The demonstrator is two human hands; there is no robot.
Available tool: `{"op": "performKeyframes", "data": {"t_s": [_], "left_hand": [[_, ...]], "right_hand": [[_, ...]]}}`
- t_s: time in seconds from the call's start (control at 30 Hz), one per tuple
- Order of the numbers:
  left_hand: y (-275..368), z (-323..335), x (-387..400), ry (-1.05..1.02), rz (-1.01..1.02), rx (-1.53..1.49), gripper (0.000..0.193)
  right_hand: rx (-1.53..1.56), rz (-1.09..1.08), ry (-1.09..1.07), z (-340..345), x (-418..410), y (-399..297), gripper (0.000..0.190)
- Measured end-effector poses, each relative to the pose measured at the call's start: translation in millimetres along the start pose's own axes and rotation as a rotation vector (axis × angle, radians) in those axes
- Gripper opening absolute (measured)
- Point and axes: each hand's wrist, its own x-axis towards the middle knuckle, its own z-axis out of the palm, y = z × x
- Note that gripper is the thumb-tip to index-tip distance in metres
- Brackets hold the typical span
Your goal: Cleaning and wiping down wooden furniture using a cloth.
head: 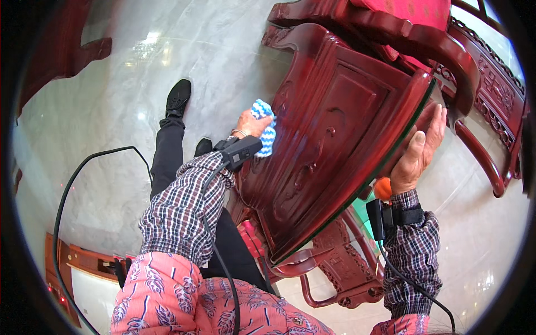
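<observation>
A carved, dark red lacquered wooden table (pixel 318 117) fills the middle, its panelled side facing me. Along its top edge runs a green-edged glass sheet (pixel 387 165). My left hand (pixel 250 123) grips a blue-and-white wavy-striped cloth (pixel 268 140), which is against or very near the moulded lower side of the table. My right hand (pixel 418 153) lies at the table's top with fingers extended, holding nothing, apparently resting on the glass. An orange round object (pixel 382 188) shows beside the right wrist, partly hidden.
A carved wooden armchair (pixel 444 54) with red cushioning stands against the far end. Another carved chair (pixel 347 268) is beyond the table, near a partly hidden green object (pixel 363 215). Dark wooden furniture (pixel 63 50) stands at left. A black cable (pixel 75 184) loops over the glossy floor (pixel 104 167).
</observation>
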Motion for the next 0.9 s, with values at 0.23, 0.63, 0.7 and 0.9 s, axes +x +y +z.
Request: {"op": "performKeyframes", "data": {"t_s": [0.23, 0.63, 0.7, 0.9], "left_hand": [[6, 9, 15, 0.088, 0.014, -0.169, 0.009], [47, 4, -7, -0.046, -0.177, -0.346, 0.012], [51, 3, -9, -0.037, -0.18, -0.343, 0.009], [41, 5, 7, -0.038, -0.109, -0.232, 0.007]], "right_hand": [[0.002, 0.008, -0.002, -1, -1, 1, 0.061], [-0.001, 0.018, 0.0, -1, 1, -3, 0.061], [-0.008, 0.016, 0.001, 0, 1, -4, 0.06], [0.003, -0.001, -0.004, 1, 2, -3, 0.059]]}}
